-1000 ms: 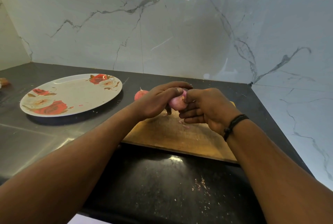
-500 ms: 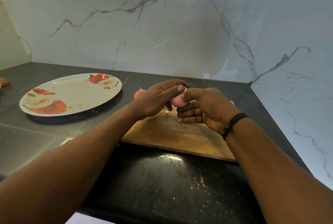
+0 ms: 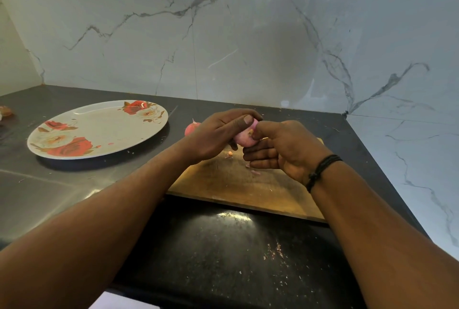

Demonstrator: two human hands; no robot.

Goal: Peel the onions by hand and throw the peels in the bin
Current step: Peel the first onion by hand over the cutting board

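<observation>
Your left hand (image 3: 216,135) is curled around the pink onion (image 3: 244,138) above the far part of the cutting board (image 3: 238,184), its thumb lying across the top. Your right hand (image 3: 280,149) pinches the onion's right end, its other fingers folded. A second onion (image 3: 191,128) lies on the counter (image 3: 74,184), just left.

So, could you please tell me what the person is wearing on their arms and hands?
Both forearms are bare, with no sleeves in view. The right wrist carries a black corded bracelet of several thin strands. The left hand and right hand wear no gloves, and no rings show.
</observation>
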